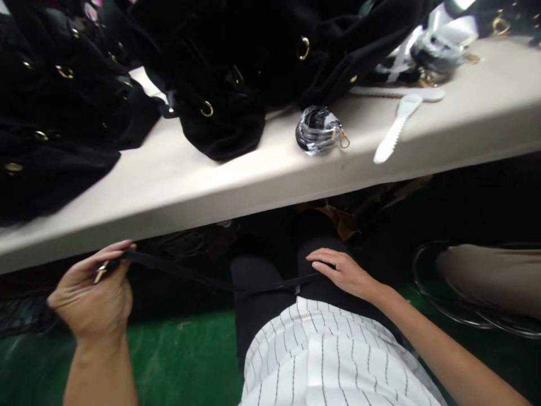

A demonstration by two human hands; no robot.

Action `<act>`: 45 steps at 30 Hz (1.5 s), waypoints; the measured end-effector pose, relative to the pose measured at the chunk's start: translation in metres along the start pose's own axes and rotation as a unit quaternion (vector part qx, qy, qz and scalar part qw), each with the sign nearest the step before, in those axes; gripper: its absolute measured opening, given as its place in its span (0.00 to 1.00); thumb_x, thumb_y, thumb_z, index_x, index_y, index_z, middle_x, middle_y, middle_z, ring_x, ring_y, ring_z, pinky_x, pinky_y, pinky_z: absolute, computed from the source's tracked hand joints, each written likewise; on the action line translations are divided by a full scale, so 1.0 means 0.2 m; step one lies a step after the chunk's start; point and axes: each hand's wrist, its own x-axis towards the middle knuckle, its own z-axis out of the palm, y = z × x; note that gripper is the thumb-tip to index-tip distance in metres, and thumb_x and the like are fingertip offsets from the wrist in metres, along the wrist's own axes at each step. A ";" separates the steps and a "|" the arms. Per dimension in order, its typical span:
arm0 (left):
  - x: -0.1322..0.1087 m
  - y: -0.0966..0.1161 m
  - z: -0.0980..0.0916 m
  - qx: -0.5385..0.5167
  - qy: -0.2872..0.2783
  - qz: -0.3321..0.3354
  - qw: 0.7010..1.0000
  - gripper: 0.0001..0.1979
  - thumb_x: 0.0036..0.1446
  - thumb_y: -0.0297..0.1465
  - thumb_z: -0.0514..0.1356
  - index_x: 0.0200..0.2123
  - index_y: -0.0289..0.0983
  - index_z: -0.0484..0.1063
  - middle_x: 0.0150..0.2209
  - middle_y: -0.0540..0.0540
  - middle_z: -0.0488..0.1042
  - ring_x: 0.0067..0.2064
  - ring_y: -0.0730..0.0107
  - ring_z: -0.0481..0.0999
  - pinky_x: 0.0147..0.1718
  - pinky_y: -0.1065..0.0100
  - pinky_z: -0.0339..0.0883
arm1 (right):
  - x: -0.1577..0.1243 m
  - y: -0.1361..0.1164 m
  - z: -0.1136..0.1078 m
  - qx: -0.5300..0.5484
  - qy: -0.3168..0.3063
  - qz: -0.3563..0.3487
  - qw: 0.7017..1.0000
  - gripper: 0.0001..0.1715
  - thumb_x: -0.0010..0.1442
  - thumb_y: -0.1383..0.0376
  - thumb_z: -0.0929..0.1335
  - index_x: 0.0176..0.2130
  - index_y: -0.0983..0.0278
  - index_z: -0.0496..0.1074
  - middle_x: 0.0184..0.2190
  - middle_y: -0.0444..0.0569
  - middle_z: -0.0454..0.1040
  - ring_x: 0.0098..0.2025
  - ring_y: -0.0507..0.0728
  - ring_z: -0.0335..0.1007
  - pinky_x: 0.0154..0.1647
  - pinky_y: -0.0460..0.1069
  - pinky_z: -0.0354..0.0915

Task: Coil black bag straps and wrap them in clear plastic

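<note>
My left hand [95, 287], at the left below the table edge, is closed on one end of a long black strap [181, 270]. A gold metal clasp [101, 272] sticks out between its fingers. The strap stretches across my lap, sagging slightly, to my right hand [338, 272] over my thigh. That hand's thumb and forefinger show; its lower fingers, where the strap runs in, are hidden. Above on the table lies a coiled black strap in clear plastic [316, 131] with a gold hook.
Black bags with gold rings [220, 101] crowd the white table [203, 180]. A white serrated plastic tool [397, 128] lies at the right, near more plastic-wrapped straps [439, 51]. Below the table, a stool with a metal frame [448, 310] stands at the right, with a person's leg [490, 276] beside it.
</note>
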 end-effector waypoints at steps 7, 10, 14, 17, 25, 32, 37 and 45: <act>-0.14 0.01 0.18 -0.106 -0.084 -0.086 0.987 0.08 0.45 0.24 0.70 0.30 0.36 0.76 0.36 0.48 0.80 0.40 0.65 0.80 0.44 0.62 0.77 | -0.16 0.09 0.08 -0.138 -0.042 0.014 0.989 0.18 0.66 0.54 0.63 0.51 0.53 0.75 0.46 0.51 0.77 0.49 0.63 0.73 0.47 0.57 0.72; -0.18 0.01 0.22 -0.126 -0.100 -0.100 0.982 0.08 0.47 0.22 0.69 0.32 0.37 0.78 0.37 0.46 0.80 0.42 0.63 0.79 0.44 0.62 0.76 | -0.32 0.21 0.02 -0.126 -0.022 0.076 0.989 0.18 0.63 0.51 0.64 0.48 0.50 0.77 0.48 0.49 0.77 0.52 0.65 0.73 0.50 0.56 0.72; -0.24 0.03 0.26 -0.150 -0.141 -0.116 0.972 0.09 0.49 0.21 0.68 0.34 0.38 0.79 0.38 0.47 0.81 0.43 0.64 0.79 0.45 0.65 0.74 | -0.52 0.41 -0.13 -0.107 -0.017 0.179 0.978 0.18 0.59 0.47 0.65 0.40 0.50 0.80 0.43 0.50 0.78 0.49 0.66 0.74 0.46 0.55 0.73; -0.33 0.09 0.32 -0.153 -0.219 -0.127 0.955 0.09 0.51 0.21 0.67 0.35 0.39 0.80 0.38 0.47 0.81 0.43 0.66 0.79 0.46 0.68 0.73 | -0.54 0.42 -0.22 -0.130 -0.011 0.240 0.962 0.20 0.55 0.47 0.67 0.39 0.54 0.80 0.42 0.52 0.78 0.44 0.69 0.75 0.44 0.60 0.73; -0.57 0.26 0.49 -0.162 -0.441 -0.129 0.873 0.11 0.58 0.20 0.61 0.39 0.40 0.80 0.39 0.45 0.80 0.42 0.63 0.79 0.41 0.66 0.73 | -0.02 -0.36 -0.08 0.181 0.075 0.135 0.971 0.23 0.64 0.51 0.65 0.56 0.56 0.69 0.50 0.52 0.74 0.53 0.61 0.70 0.59 0.58 0.63; -0.68 0.28 0.53 -0.163 -0.455 0.038 0.875 0.17 0.58 0.17 0.57 0.44 0.41 0.78 0.42 0.44 0.80 0.46 0.60 0.78 0.45 0.58 0.73 | 0.14 -0.57 -0.05 0.511 -0.159 0.135 0.834 0.40 0.64 0.57 0.68 0.67 0.63 0.49 0.29 0.48 0.77 0.24 0.51 0.71 0.29 0.47 0.66; -0.75 0.24 0.53 -0.181 -0.469 0.046 0.863 0.19 0.60 0.17 0.55 0.48 0.40 0.76 0.44 0.42 0.79 0.47 0.61 0.78 0.45 0.58 0.74 | 0.00 -0.48 -0.09 0.490 -0.179 0.196 0.830 0.39 0.65 0.60 0.67 0.68 0.65 0.49 0.28 0.50 0.78 0.22 0.49 0.70 0.24 0.43 0.62; -0.87 0.28 0.58 -0.163 -0.509 0.154 0.831 0.19 0.61 0.19 0.56 0.53 0.37 0.72 0.48 0.36 0.77 0.50 0.57 0.75 0.45 0.55 0.75 | -0.03 -0.44 -0.07 0.510 -0.140 0.202 0.825 0.20 0.64 0.56 0.68 0.49 0.68 0.70 0.26 0.46 0.72 0.21 0.45 0.62 0.21 0.40 0.56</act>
